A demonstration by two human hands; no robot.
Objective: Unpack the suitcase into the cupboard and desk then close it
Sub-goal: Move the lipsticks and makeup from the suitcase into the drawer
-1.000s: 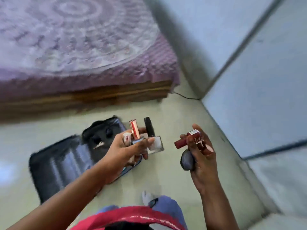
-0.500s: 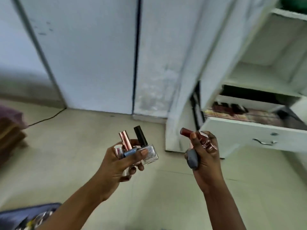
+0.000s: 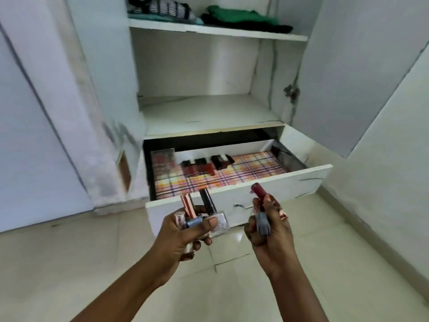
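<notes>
My left hand (image 3: 185, 233) grips several nail polish bottles (image 3: 210, 212), among them one with a rose-gold cap and a clear one with a black cap. My right hand (image 3: 270, 231) holds several small cosmetics (image 3: 260, 194): a dark red tube sticking up and a grey piece lower down. Both hands hover just in front of the open white cupboard drawer (image 3: 290, 180), which has a checked liner and several dark red cosmetics (image 3: 199, 167) lying at its back left. The suitcase is out of view.
Above the drawer a bare white shelf (image 3: 209, 112) sits inside the cupboard. Folded clothes (image 3: 241, 18) lie on the shelf higher up. The right cupboard door (image 3: 348, 77) stands open, and another door stays closed at the left. Beige floor tiles lie under my arms.
My view swung from the bed and suitcase on the floor round to the cupboard. The open drawer is now straight ahead. Both hands keep the same cosmetics.
</notes>
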